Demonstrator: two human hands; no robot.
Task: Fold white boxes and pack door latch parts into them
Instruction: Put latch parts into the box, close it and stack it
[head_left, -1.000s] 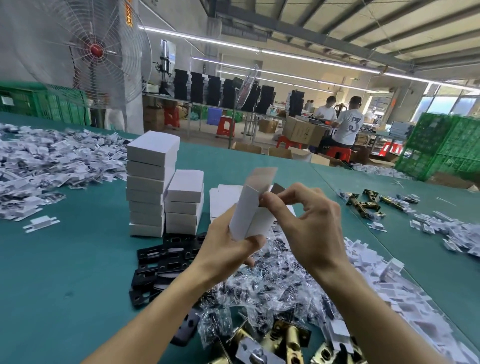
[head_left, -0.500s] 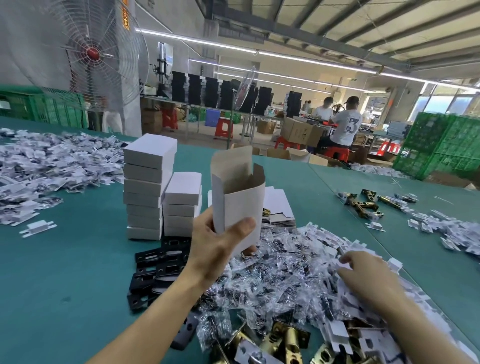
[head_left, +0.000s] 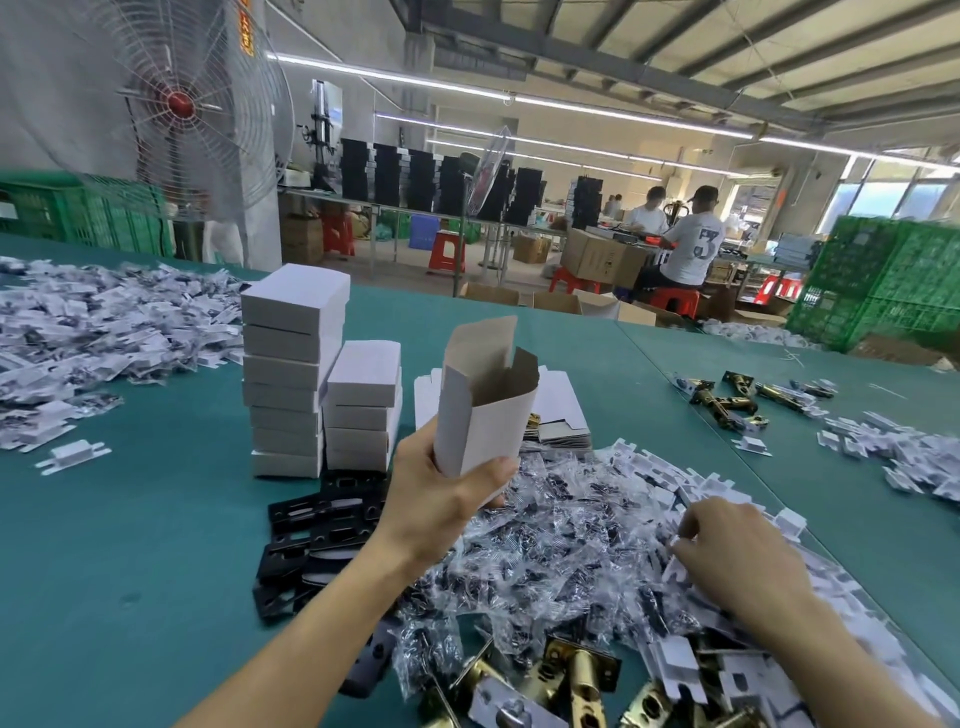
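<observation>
With the left hand (head_left: 441, 499) curled round the open-topped white cardboard box (head_left: 483, 415), upright over the heap of clear-bagged parts (head_left: 561, 545), the right hand (head_left: 737, 561), fingertips seemingly pinching a white folded insert (head_left: 675, 564), should lift one piece alone and drop it straight in

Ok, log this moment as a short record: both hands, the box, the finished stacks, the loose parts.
left hand: grips open white box upright, top flaps up
right hand: on pile of white inserts, fingers curled at one; grip unclear
closed boxes: two stacks, left one taller
black plates: heaped before the stacks
brass latches: near edge, beside clear bags
</observation>
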